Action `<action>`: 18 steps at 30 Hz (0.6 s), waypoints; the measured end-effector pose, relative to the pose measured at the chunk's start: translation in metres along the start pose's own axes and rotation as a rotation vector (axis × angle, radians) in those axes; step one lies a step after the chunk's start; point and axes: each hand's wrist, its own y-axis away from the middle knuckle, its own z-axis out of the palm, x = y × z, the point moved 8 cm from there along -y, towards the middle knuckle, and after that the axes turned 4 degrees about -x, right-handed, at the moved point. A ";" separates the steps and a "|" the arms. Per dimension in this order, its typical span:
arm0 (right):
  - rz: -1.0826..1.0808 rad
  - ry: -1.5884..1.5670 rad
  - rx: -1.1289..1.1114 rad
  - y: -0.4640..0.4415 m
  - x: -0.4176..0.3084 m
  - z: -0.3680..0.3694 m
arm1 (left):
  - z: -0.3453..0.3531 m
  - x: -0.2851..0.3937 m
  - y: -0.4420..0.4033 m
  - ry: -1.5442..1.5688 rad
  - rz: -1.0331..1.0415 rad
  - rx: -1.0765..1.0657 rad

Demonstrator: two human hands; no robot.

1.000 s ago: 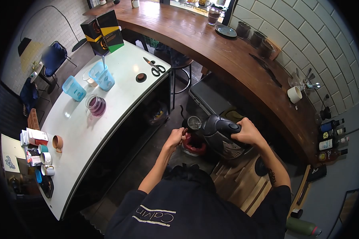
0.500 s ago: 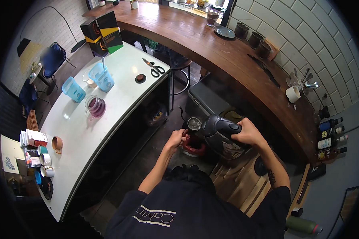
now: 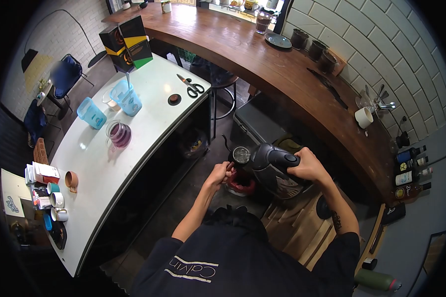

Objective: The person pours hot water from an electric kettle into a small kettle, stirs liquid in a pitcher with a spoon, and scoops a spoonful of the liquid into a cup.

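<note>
My right hand is wrapped round the handle of a dark electric kettle, which tilts to the left. The kettle's spout meets the rim of a small open pot with a thin curved spout; clear liquid shows inside. My left hand is closed on the handle of this pot, just below its rim. Under the pot, lower down, is a red-lined bin.
A white counter at left bears blue jugs, a glass jar of purple liquid, scissors and cups. The curved wooden bar holds a plate and a white cup. A wooden board lies below the kettle.
The view has shifted very slightly. The liquid in the small pot looks a little higher and brighter. Both hands keep their holds in nearly the same place.
</note>
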 end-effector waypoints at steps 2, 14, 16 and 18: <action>-0.003 -0.002 0.003 -0.001 0.001 0.000 | 0.000 -0.002 -0.002 0.009 -0.006 -0.003; -0.002 -0.022 0.012 -0.005 0.006 0.002 | 0.000 0.002 -0.006 0.029 -0.003 0.009; -0.002 -0.018 0.018 -0.004 0.007 0.001 | 0.000 0.003 -0.006 0.024 0.002 0.014; -0.002 -0.014 0.023 -0.004 0.008 0.001 | 0.001 0.004 -0.006 0.025 0.008 0.005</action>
